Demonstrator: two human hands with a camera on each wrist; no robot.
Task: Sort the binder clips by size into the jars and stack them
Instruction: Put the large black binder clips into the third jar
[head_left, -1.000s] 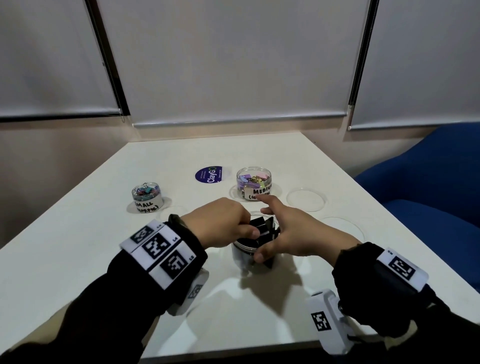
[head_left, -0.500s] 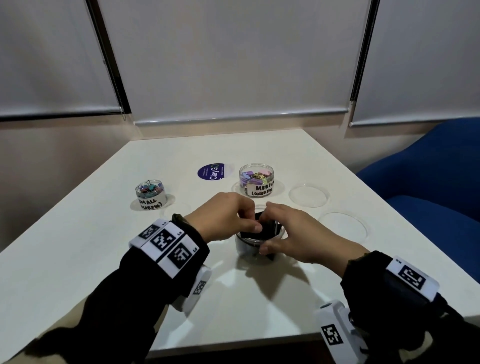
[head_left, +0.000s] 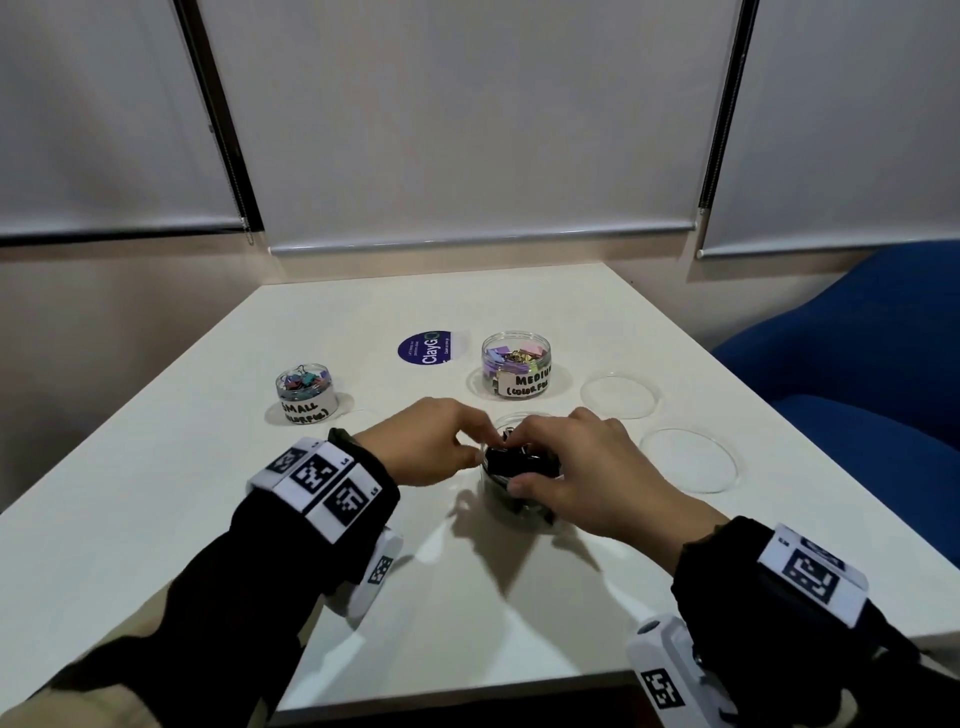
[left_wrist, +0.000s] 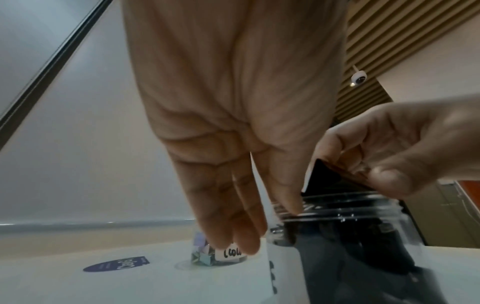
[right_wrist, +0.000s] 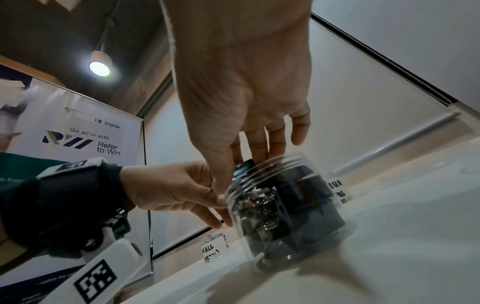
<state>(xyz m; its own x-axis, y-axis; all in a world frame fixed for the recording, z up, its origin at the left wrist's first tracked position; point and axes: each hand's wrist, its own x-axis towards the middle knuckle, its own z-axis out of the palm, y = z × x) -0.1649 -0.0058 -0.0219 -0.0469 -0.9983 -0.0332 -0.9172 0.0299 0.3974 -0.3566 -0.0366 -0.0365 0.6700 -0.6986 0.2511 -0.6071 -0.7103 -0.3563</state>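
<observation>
A clear large jar (head_left: 511, 506) full of black binder clips stands on the white table (head_left: 208, 519) in front of me. My right hand (head_left: 540, 457) pinches a big black binder clip (left_wrist: 324, 176) between thumb and fingers at the jar's mouth; the clip (right_wrist: 244, 167) sticks up above the rim. My left hand (head_left: 457, 447) holds the jar (right_wrist: 291, 209) at its rim, thumb (left_wrist: 285, 195) on the threaded edge. Behind stand a small jar (head_left: 306, 395) and a medium jar (head_left: 516, 364), both lidless and holding coloured clips.
Two clear lids (head_left: 621, 395) (head_left: 688, 460) lie flat to the right of the jars. A round blue sticker (head_left: 428, 347) lies at the back centre. A blue chair (head_left: 857, 364) stands off the table's right side. Walls and blinds close off the far edge.
The black clip, held up between both hands a second ago, has come down into the jar's mouth. Both hands have closed in over the jar.
</observation>
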